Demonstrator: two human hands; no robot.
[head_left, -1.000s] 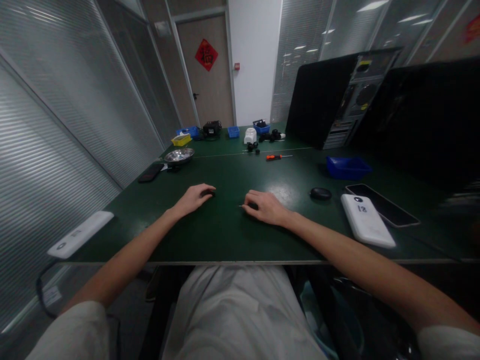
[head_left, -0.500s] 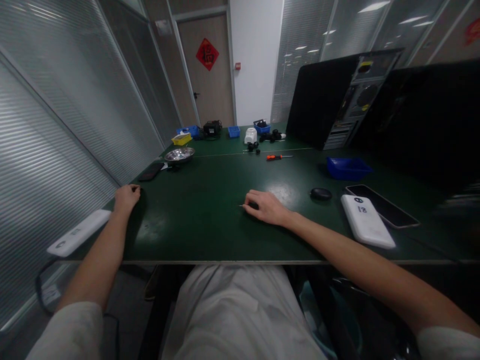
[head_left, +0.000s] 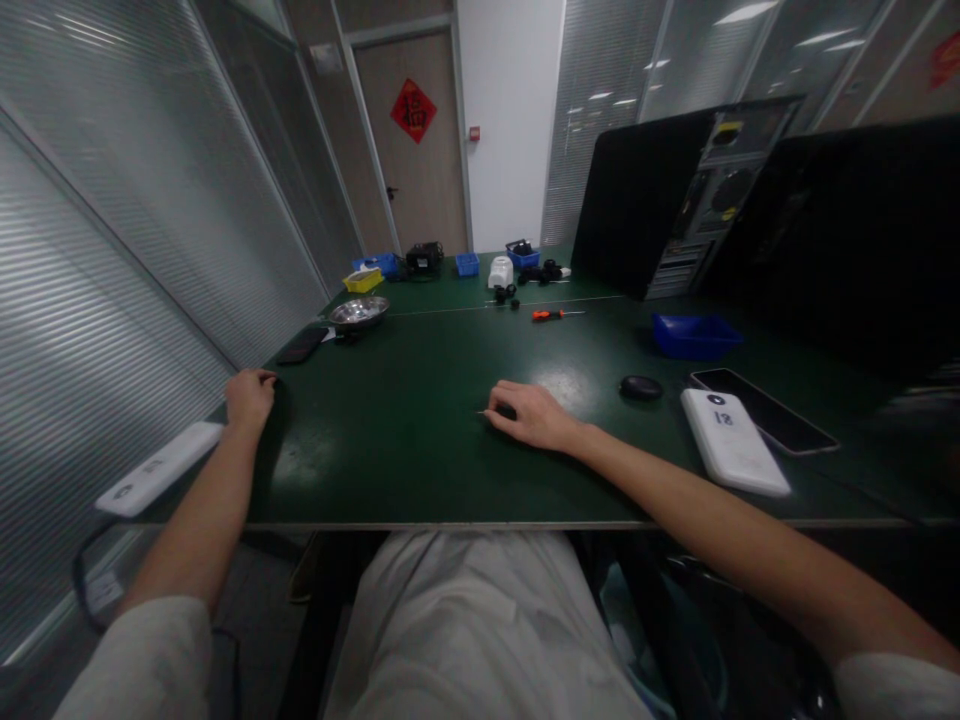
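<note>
My right hand (head_left: 529, 415) rests on the green table (head_left: 390, 440) near its middle. Its thumb and forefinger are pinched together, and a small thin thing too small to name sticks out to the left of their tips. My left hand (head_left: 250, 397) lies at the table's left edge with its fingers curled together; what they hold, if anything, is hidden. Just below that hand is a white device (head_left: 159, 468). Beyond it lies a dark phone (head_left: 304, 345), beside a shiny metal bowl (head_left: 360, 312).
An orange screwdriver (head_left: 547, 315) lies beyond my right hand. To the right are a black mouse (head_left: 641, 388), a blue tray (head_left: 694, 338), a white power bank (head_left: 733, 440) and a dark tablet (head_left: 769, 412). A computer case (head_left: 652, 200) stands at the back right.
My left hand has shifted slightly to the left, with its fingers pressed a little flatter. My right hand has stayed in place.
</note>
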